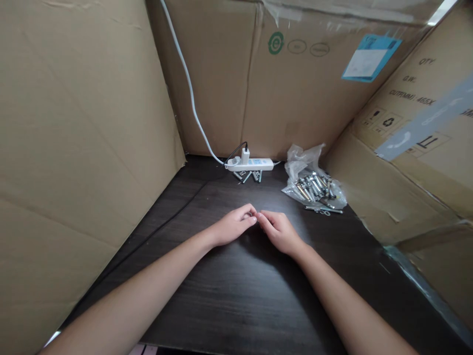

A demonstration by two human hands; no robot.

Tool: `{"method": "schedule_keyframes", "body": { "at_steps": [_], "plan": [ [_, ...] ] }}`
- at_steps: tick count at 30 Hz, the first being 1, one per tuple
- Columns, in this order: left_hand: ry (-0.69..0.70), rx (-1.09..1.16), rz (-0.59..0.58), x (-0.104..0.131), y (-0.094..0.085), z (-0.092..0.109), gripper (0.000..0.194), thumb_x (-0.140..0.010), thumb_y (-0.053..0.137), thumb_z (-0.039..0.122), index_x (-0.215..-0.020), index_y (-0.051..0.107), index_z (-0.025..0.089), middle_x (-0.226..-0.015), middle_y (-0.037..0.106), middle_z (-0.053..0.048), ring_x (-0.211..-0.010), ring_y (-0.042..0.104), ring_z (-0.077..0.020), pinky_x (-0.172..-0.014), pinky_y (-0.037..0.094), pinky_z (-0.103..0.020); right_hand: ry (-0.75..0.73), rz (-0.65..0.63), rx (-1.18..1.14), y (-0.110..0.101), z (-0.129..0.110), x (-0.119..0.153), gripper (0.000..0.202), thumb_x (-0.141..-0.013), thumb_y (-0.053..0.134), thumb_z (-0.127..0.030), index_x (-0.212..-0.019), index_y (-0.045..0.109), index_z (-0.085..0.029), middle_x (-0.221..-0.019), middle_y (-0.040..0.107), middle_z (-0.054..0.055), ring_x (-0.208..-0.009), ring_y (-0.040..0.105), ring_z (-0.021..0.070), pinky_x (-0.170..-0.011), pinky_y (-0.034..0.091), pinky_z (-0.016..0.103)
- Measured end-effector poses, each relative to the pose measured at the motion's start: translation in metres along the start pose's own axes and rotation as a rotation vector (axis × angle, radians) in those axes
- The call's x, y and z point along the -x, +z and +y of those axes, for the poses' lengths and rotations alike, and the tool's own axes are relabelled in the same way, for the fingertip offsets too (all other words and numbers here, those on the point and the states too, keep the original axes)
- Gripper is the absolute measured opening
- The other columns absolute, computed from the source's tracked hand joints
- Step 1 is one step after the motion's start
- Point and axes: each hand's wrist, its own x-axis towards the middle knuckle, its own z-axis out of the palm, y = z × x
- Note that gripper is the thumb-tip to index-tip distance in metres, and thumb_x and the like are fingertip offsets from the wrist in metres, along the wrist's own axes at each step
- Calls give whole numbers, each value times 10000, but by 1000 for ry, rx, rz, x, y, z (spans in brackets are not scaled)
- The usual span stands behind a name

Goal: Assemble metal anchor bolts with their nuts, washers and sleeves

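Observation:
Over the middle of the dark table (207,296), my left hand (233,226) and my right hand (278,230) meet at the fingertips. The fingers of both are closed in a pinch. Whatever they hold between them is too small and hidden to name. Beyond them and to the right lies a clear plastic bag (301,160) with metal bolts (314,186) in it. A loose bolt (332,210) and small rings (325,213) lie just in front of the bag. Several more bolts (247,177) lie beside the power strip.
A white power strip (258,164) with a plug (245,157) sits at the back. Its white cable (190,88) rises up the cardboard, and a black cable (162,225) crosses the left side. Cardboard walls (84,123) stand left, behind and right.

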Motion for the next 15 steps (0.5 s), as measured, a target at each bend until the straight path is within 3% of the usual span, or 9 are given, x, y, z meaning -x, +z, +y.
{"method": "schedule_keyframes", "body": {
  "at_steps": [5, 15],
  "plan": [
    [39, -37, 6, -1, 0, -2, 177, -885, 431, 323, -903, 507, 164, -792, 514, 24, -731, 444, -110, -730, 381, -246, -20, 53, 37, 0, -1, -1, 355, -932, 380, -392, -640, 397, -191, -595, 447, -27, -570, 403, 109, -554, 293, 238],
    [91, -106, -14, 1, 1, 1, 152, -887, 439, 298, -938, 504, 171, -880, 568, -4, -823, 512, -132, -778, 411, -260, 50, 15, 9, 3, 1, -1, 382, -927, 359, -384, -605, 422, -188, -532, 449, -24, -521, 390, 107, -504, 273, 241]
  ]
}}
